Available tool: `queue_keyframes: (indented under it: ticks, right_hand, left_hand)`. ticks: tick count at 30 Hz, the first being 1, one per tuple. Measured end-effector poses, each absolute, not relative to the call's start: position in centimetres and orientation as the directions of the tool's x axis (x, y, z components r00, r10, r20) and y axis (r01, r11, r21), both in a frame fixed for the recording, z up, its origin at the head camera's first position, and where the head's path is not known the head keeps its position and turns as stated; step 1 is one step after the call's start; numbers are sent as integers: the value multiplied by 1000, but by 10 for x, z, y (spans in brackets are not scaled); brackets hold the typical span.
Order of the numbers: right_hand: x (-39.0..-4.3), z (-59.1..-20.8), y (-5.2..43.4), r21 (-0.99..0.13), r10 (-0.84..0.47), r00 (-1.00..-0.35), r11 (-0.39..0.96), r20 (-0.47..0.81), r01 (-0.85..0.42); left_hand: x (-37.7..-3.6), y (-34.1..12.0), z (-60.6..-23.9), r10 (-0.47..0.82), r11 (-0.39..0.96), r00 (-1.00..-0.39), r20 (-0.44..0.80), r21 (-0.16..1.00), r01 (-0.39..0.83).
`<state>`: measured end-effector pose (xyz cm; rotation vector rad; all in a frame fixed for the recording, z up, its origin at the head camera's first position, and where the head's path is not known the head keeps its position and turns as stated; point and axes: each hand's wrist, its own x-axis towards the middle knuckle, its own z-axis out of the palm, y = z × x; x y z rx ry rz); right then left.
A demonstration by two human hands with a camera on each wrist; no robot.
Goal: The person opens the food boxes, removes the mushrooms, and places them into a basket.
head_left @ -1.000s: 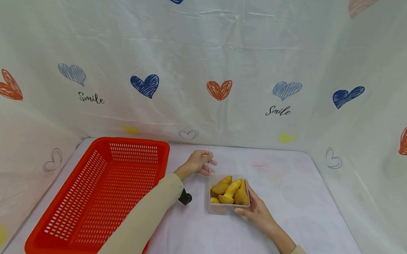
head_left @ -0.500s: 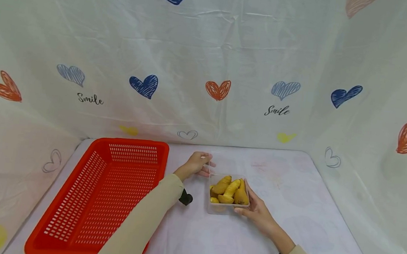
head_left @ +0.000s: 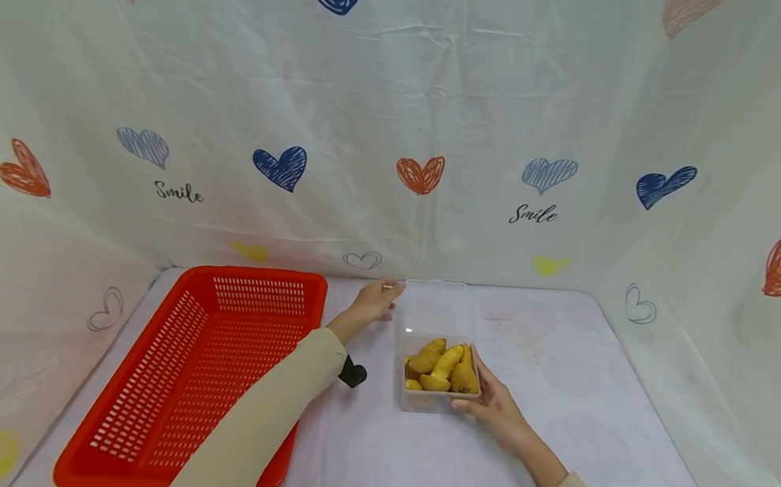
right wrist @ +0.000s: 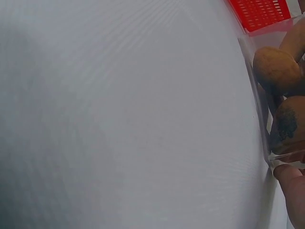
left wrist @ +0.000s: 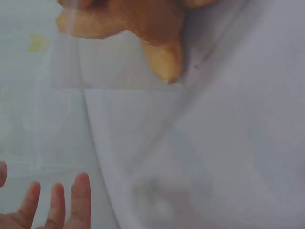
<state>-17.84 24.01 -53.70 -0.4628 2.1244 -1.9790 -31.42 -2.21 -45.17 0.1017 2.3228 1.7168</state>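
A clear plastic box [head_left: 427, 403] with a raised clear lid [head_left: 433, 311] stands in the middle of the table. Inside are several yellow-brown, tapering pieces [head_left: 445, 364], and one shows a dark mottled patch in the right wrist view. My right hand [head_left: 497, 404] grips the box's right side, thumb at the near right corner; that thumb [right wrist: 291, 183] also appears in the right wrist view. At the lid's upper left edge is my left hand [head_left: 376, 301]. In the left wrist view, the fingers [left wrist: 81, 200] are straight and spread, their tips near the lid's edge.
On the left of the table lies a large red plastic basket [head_left: 221, 361] with slotted walls, partly behind my left sleeve [head_left: 265, 413]. A white sheet with printed hearts [head_left: 419, 173] hangs along the back and sides of the table.
My left hand has shifted a little away and to the left. The lid leans farther back, its far edge now showing. My right hand and the box have stayed put.
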Motion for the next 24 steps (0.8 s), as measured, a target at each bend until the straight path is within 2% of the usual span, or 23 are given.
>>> queue_keyframes:
  ticks: [4,8,17,24]
  right_hand:
    - [-178,-537,240,-995,-359,-931,46,70,-93]
    - [-178,-537,239,-995,-360,-930,31,76,-94]
    - [-176,-537,237,-996,-367,-927,5,84,-92]
    - [-176,-537,238,-995,-355,-931,20,84,-97]
  left_hand:
    - [-312,-21,-432,136,376,-990,-31,926,22]
    - [-307,-19,-413,142,399,-989,39,912,94]
    - [-287,-15,-393,316,360,-948,42,919,161]
    - [-275,-12,-392,458,340,-888,44,914,221]
